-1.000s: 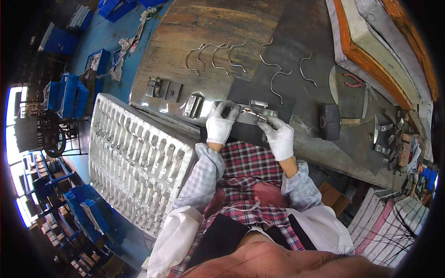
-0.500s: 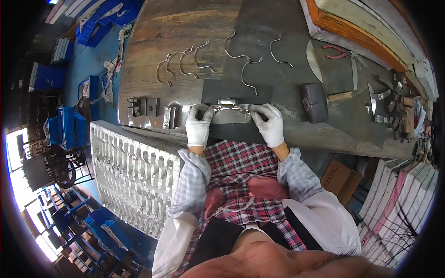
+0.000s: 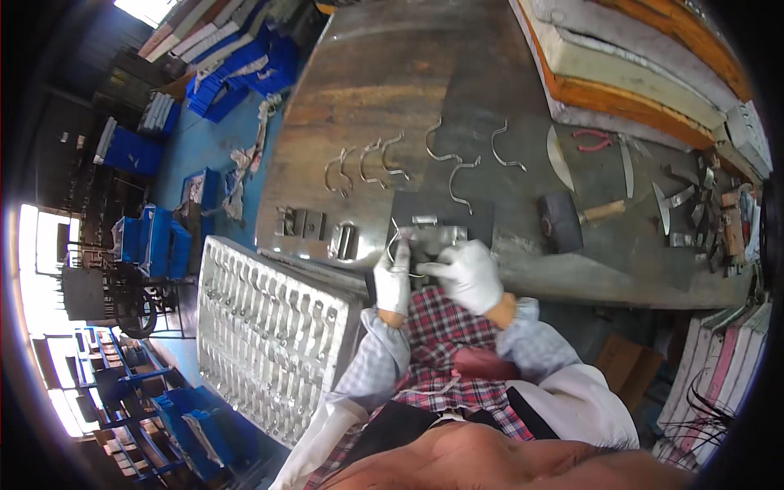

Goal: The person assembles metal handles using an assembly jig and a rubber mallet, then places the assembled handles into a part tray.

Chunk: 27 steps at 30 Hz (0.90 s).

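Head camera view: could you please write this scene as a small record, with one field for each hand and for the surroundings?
Left hand: white glove, holding a thin curved metal piece
Right hand: white glove, beside the left, blurred; grip unclear
Table, beyond hands: several curved metal rods
Table, right: dark-headed mallet; red-handled pliers
Person's left: pale slotted tray with rows of metal parts

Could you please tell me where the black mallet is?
In the head view, the black mallet lies on the table, right of the right hand, below the red-handled pliers.
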Each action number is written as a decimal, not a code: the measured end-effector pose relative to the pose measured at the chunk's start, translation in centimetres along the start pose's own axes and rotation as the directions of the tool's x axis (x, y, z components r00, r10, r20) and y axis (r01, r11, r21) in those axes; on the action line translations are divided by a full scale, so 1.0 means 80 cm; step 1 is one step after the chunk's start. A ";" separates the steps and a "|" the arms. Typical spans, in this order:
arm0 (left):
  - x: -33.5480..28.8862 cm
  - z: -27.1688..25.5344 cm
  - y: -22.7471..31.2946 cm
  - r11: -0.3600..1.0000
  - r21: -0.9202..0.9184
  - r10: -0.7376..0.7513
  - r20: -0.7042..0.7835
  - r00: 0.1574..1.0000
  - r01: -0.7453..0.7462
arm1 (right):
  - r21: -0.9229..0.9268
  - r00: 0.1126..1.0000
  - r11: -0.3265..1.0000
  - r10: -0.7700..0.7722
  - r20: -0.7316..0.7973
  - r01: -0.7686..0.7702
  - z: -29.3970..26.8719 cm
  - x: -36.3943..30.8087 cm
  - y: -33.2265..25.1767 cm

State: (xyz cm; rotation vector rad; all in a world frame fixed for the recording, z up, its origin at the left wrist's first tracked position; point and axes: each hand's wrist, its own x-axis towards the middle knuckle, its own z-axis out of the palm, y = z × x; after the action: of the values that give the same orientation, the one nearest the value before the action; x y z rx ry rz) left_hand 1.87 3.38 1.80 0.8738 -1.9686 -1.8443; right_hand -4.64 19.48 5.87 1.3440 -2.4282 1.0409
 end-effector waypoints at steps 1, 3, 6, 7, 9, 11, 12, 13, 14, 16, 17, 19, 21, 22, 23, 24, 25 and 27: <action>0.012 0.004 0.032 0.992 -0.018 0.126 -0.031 0.992 -0.126 | -0.002 0.999 1.000 -0.004 0.044 0.004 -0.038 0.012 0.019; 0.099 -0.010 0.043 0.982 0.033 0.186 -0.094 0.978 -0.184 | -0.147 0.919 0.954 0.199 -0.339 -0.261 -0.101 0.006 0.067; 0.204 0.040 0.070 0.829 0.476 0.286 0.094 0.954 -0.295 | 0.042 0.602 0.712 0.621 -0.502 -0.701 -0.142 -0.082 0.192; 0.230 0.063 0.070 0.694 0.658 0.266 0.144 0.953 -0.293 | -0.244 0.671 0.632 0.625 -0.399 -0.735 -0.146 -0.102 0.200; 0.274 0.085 0.035 0.637 0.748 0.107 0.151 0.983 -0.184 | -0.368 0.827 0.745 0.454 -0.331 -0.556 -0.139 -0.137 0.220; 0.255 0.101 0.060 0.393 0.895 -0.043 0.250 0.967 -0.214 | -0.446 0.757 0.612 0.515 -0.401 -0.653 -0.123 -0.159 0.178; 0.245 0.099 0.059 0.219 0.913 0.160 0.314 0.936 -0.344 | -0.420 0.670 0.526 0.636 -0.382 -0.739 -0.119 -0.157 0.144; 0.229 0.109 0.080 -0.013 0.932 0.208 0.357 0.911 -0.362 | -0.478 0.677 0.481 0.552 -0.486 -0.735 -0.098 -0.171 0.127; 0.225 0.108 0.088 -0.052 0.827 0.267 0.551 0.791 -0.559 | -0.452 0.623 0.431 0.585 -0.520 -0.781 -0.085 -0.170 0.111; 0.235 0.115 0.060 -0.029 0.727 0.155 0.682 0.715 -0.686 | -0.436 0.589 0.399 0.611 -0.530 -0.807 -0.074 -0.161 0.096; 0.233 0.113 0.056 -0.010 0.639 0.206 0.754 0.624 -0.769 | -0.438 0.583 0.388 0.601 -0.547 -0.811 -0.074 -0.159 0.093; 0.232 0.113 0.075 -0.047 0.634 0.217 0.761 0.612 -0.772 | -0.450 0.588 0.382 0.594 -0.549 -0.807 -0.075 -0.160 0.100; 0.242 0.085 0.069 0.106 0.424 0.400 0.810 0.429 -0.900 | -0.503 0.670 0.446 0.546 -0.503 -0.741 -0.077 -0.171 0.108; 0.232 0.066 0.060 0.477 0.421 0.358 0.709 0.608 -0.772 | -0.529 0.760 0.546 0.446 -0.472 -0.649 -0.084 -0.178 0.113; 0.205 0.051 0.090 0.775 0.345 0.237 0.619 0.749 -0.530 | -0.541 0.759 0.533 0.486 -0.434 -0.651 -0.091 -0.180 0.112; 0.164 0.033 0.123 0.815 0.338 0.251 0.526 0.813 -0.471 | -0.531 0.753 0.536 0.512 -0.413 -0.656 -0.098 -0.187 0.112; 0.130 0.012 0.145 0.848 0.325 0.266 0.424 0.865 -0.420 | -0.520 0.746 0.538 0.532 -0.400 -0.663 -0.102 -0.188 0.114; 0.093 -0.043 0.126 0.682 0.433 0.452 0.383 0.806 -0.589 | -0.461 0.709 0.540 0.567 -0.420 -0.705 -0.105 -0.172 0.125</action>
State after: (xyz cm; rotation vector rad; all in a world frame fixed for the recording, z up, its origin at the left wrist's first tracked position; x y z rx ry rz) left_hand -4.05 -4.03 10.73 0.1243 -2.6030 -1.1124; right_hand -6.14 37.71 0.88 0.0814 -2.7527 0.3756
